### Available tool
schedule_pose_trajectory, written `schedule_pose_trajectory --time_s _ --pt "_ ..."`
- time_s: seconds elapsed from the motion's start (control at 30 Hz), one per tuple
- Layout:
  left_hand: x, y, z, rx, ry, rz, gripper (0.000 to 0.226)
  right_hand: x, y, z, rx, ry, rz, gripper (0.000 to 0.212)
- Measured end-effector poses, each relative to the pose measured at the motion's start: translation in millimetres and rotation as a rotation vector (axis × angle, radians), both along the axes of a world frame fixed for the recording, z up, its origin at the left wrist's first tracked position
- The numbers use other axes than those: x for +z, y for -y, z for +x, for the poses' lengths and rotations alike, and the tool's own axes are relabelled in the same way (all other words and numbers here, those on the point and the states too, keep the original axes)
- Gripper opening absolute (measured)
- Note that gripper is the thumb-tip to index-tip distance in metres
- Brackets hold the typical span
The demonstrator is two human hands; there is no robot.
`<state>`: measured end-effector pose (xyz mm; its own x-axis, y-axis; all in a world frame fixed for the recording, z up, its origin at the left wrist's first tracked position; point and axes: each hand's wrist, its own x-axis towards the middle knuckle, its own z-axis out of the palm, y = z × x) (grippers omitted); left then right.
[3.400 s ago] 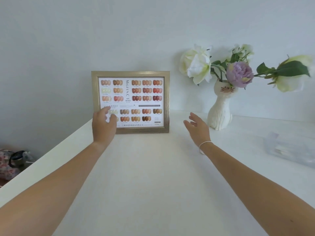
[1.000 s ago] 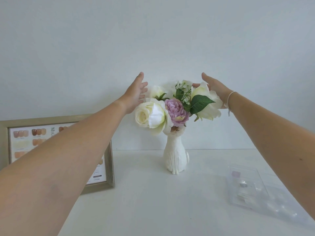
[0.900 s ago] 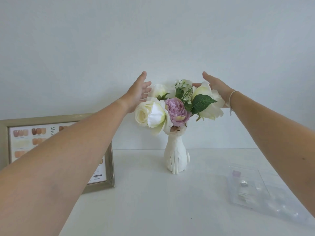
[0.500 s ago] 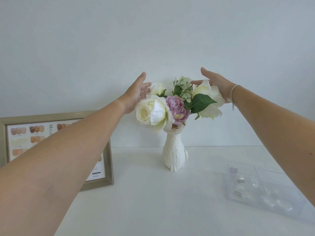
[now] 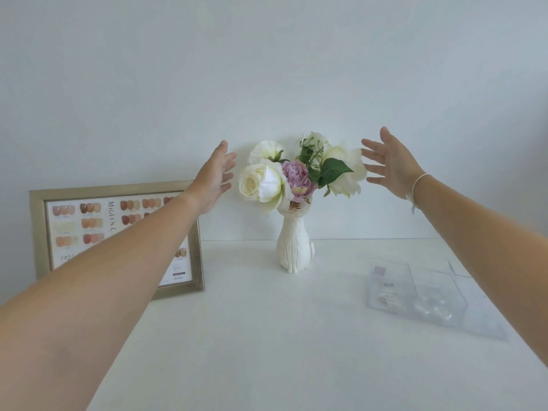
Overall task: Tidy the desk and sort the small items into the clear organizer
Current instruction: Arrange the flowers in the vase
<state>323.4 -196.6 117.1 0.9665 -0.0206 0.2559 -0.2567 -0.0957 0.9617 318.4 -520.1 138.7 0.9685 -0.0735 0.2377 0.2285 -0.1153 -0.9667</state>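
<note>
One white cat-shaped ceramic vase (image 5: 294, 247), three cream-white fabric roses (image 5: 261, 183), one mauve fabric peony (image 5: 296, 180), one gold-framed nail colour chart (image 5: 118, 232), one clear plastic compartment organizer (image 5: 427, 295), and two bare open hands (image 5: 212, 179).

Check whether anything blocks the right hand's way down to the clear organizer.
Nothing visible does. The right hand hovers open beside the flowers, and the clear organizer lies below it on bare white desk. The cat vase stands off to the left.

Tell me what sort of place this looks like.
Probably a nail salon desk or home manicure station: a framed nail colour chart, a cat-shaped vase of flowers, and a clear organizer holding small items.
</note>
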Motion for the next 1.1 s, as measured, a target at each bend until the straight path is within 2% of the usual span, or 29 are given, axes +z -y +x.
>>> schedule_pose_trajectory --time_s 0.37,0.67,0.9,1.1 --pt "-22.9 21.0 -51.0 -0.076 -0.034 -0.11 0.055 -46.8 -35.0 -49.9 0.046 -0.006 0.119 0.061" --pt "-39.3 8.9 -59.0 -0.024 -0.049 -0.123 0.062 -79.0 -39.4 -58.9 0.007 -0.022 0.197 0.062" --pt "-74.3 8.3 -72.5 -0.054 -0.109 -0.122 0.061 -123.2 -56.6 -71.8 0.004 -0.095 0.176 0.057" --pt "-107.7 29.8 -88.2 -0.053 -0.18 -0.065 0.057 -133.3 -28.2 -102.4 -0.108 0.013 0.027 0.047"
